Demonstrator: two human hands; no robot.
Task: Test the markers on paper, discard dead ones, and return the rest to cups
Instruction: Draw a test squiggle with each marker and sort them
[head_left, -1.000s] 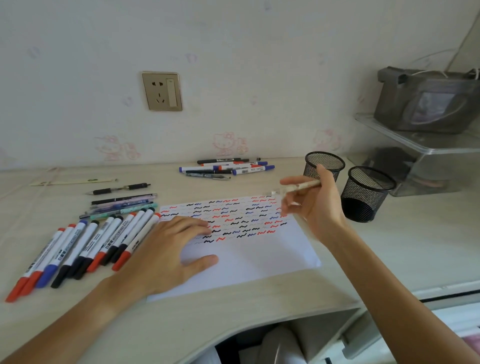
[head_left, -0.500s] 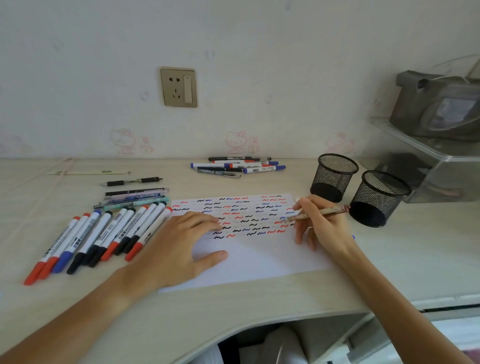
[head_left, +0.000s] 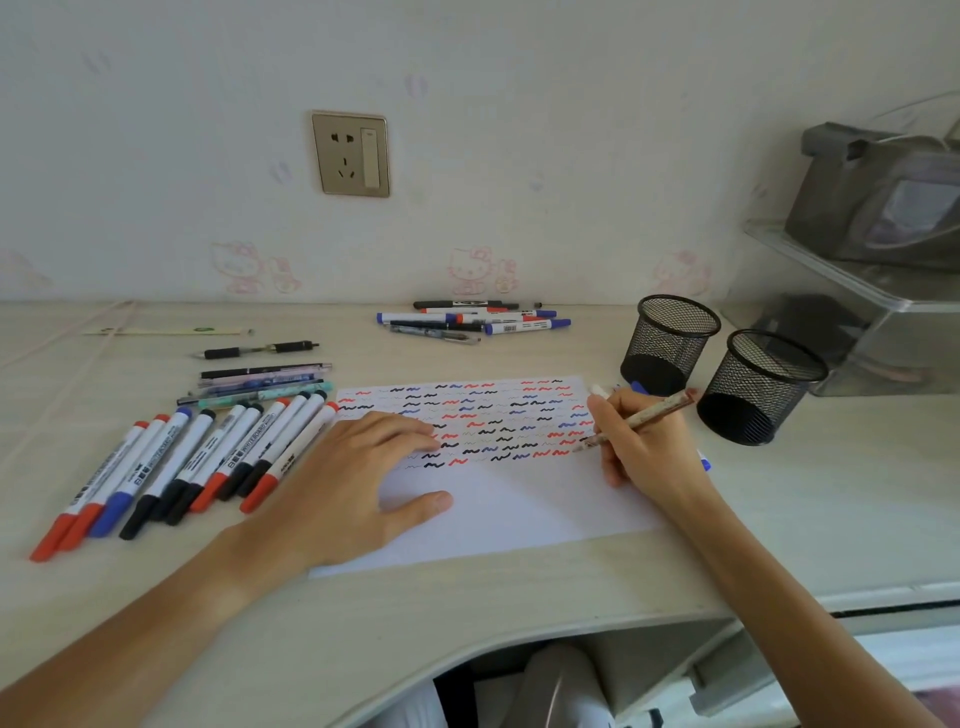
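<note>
I am seeing a desk (head_left: 519, 613) in pale wood-grain laminate, looking smooth and matt. The paper sheet (head_left: 519, 509) on it is showing flat, matt white. At two o'clock from it, two cups (head_left: 670, 343) are reading as black wire mesh. At nine o'clock, the markers (head_left: 171, 462) are showing smooth, faintly glossy plastic barrels. At three o'clock, a clear plastic shelf (head_left: 883, 306) is glinting, with a dull grey cloth pouch (head_left: 878, 192) on top.

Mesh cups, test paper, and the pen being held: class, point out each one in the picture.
Mesh cups (head_left: 670, 317): head view, rim of the farther cup.
Test paper (head_left: 519, 509): head view, blank lower area.
Pen (head_left: 655, 410): head view, barrel above the right hand.
</note>
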